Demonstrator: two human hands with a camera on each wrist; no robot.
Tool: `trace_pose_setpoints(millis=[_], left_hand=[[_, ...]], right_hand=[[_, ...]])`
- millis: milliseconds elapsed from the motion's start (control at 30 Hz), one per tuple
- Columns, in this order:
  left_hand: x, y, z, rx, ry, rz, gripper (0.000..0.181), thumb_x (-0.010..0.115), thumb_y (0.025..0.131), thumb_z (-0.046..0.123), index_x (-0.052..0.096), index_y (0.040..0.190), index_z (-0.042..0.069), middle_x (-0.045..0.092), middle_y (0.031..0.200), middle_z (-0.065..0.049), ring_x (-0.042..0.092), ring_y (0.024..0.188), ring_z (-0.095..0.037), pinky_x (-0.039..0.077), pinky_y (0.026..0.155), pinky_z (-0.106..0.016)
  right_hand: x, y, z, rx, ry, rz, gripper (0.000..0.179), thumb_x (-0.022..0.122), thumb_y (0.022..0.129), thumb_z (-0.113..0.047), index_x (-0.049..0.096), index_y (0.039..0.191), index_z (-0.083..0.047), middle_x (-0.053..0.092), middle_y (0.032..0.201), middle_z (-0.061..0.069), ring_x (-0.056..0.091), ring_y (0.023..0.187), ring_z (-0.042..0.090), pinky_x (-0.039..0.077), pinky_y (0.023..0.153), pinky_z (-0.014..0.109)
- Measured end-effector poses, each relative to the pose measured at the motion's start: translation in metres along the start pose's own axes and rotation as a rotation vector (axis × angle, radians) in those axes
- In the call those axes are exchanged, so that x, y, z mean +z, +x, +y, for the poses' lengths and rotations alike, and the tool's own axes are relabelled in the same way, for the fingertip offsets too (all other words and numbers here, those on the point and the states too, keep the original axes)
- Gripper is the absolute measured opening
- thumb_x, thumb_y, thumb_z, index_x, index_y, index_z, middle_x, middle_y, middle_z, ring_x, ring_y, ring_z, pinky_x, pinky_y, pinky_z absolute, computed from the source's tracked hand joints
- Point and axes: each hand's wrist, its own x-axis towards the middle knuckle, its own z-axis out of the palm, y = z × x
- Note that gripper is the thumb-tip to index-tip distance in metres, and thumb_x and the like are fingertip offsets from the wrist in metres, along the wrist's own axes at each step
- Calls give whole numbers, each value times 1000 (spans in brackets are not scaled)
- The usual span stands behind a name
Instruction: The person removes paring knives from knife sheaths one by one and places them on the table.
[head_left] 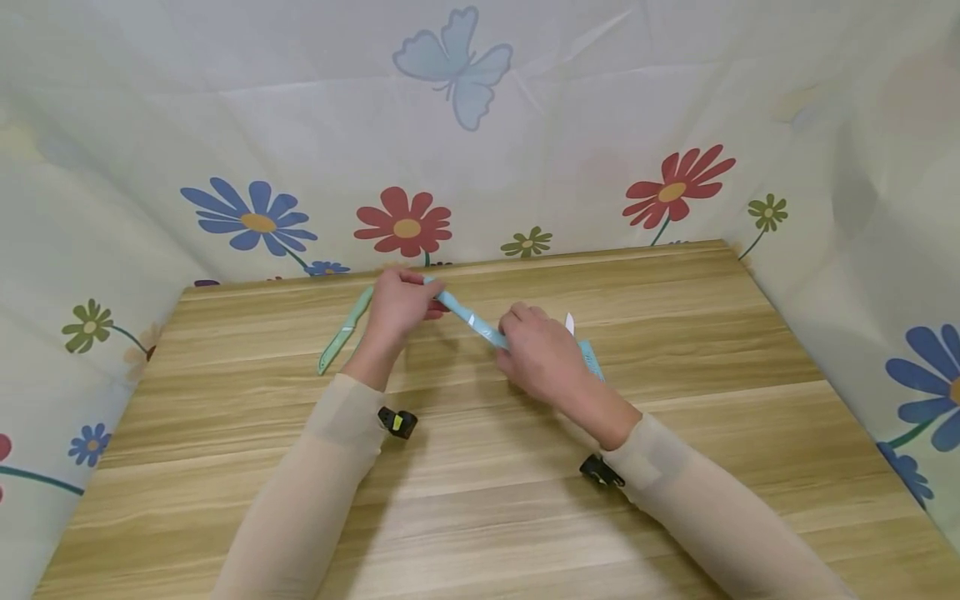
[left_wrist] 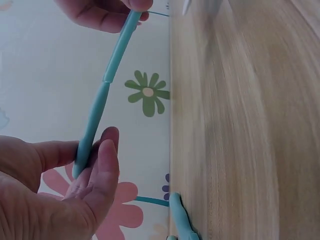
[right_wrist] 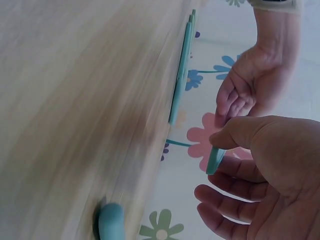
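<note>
A light blue sheathed knife slants between both hands, raised over the table. My left hand pinches its handle near the end, thumb on one side and fingers on the other. At the other end, my right hand grips the sheath between thumb and fingers. To the left of my left hand lies a green sheathed knife. Near my right hand, a bare blade and a blue sheath show on the table, partly hidden by that hand.
The wood-grain table backs onto a white curtain printed with flowers and a butterfly. In the right wrist view, long teal knives lie side by side along the table. A rounded blue handle lies at the bottom of that view.
</note>
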Motion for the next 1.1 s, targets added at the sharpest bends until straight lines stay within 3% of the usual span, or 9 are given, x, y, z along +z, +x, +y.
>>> trace_pose_setpoints(millis=[167,333,800,1100], left_hand=[[-3,-5,-2,-18,-124,-43,41,71,103,12,47,131,-6,70,111,-25,79,84,-24,63,81,-37],[-5,-12,-3,-59,-187,-68,39,72,103,10,49,130,-5,71,110,-25,79,86,-25,63,81,-37],[-9,-32,-9,-63,-257,-91,43,72,103,14,47,132,-5,71,118,-24,79,96,-28,63,83,-35],[-12,-46,-10,-35,-314,-132,49,72,103,12,44,134,-13,68,119,-24,78,100,-32,62,86,-37]], right_hand=[[-3,-2,8,21,45,16,19,74,94,-15,72,108,-3,63,98,5,61,86,22,56,69,36],[-4,-4,15,33,101,12,22,74,94,-11,71,113,0,66,102,8,62,88,23,58,73,38],[-8,-5,25,-4,137,83,22,74,97,-10,71,116,-1,67,105,9,63,97,26,58,83,39],[-9,-5,33,-71,118,157,22,76,94,-8,72,114,0,69,108,11,65,99,27,58,88,40]])
